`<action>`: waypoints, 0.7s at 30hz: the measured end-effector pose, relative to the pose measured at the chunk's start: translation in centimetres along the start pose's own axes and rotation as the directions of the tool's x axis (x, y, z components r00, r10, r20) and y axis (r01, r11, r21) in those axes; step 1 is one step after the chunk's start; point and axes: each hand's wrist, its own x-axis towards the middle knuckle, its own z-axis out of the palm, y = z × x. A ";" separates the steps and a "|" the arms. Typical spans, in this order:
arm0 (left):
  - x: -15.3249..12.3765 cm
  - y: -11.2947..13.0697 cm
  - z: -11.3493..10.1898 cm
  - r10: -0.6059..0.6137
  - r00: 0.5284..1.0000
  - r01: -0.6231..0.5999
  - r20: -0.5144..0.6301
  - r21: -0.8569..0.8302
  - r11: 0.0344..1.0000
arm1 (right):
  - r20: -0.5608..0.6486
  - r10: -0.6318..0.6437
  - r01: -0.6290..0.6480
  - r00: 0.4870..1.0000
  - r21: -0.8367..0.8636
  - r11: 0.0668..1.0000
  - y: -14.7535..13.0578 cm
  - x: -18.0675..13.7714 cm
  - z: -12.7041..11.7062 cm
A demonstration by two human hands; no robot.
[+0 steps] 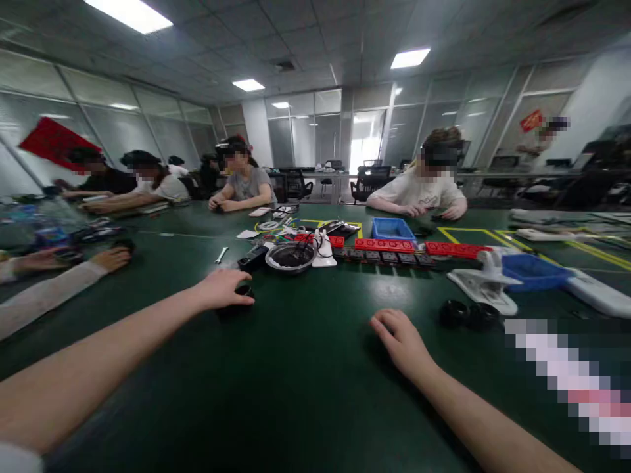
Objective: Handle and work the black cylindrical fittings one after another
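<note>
Reaching across the green table [305, 394] in the head view, the left hand [221, 289] lies over a small black part [241, 292], fingers curled down onto it, though whether they truly grip it I cannot tell. The right hand [401, 341] rests flat on the mat, fingers loosely bent, holding nothing. Two black rings [468, 315] sit near it, beside a white stand [486, 282]. Handling the part well probably calls for a firm pinch at its edges and the free hand steadying nearby.
</note>
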 end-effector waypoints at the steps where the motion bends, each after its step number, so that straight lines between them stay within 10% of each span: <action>1: 0.0 -0.2 -0.1 0.004 1.000 -0.004 0.006 0.000 1.000 | -0.010 -0.002 0.002 1.000 -0.004 1.000 0.0 0.0 -0.1; 21: 0.0 -1.1 -1.0 0.117 0.988 -0.113 0.101 -0.044 0.993 | -0.055 0.106 -0.102 0.993 0.075 0.992 -1.1 -0.3 -0.2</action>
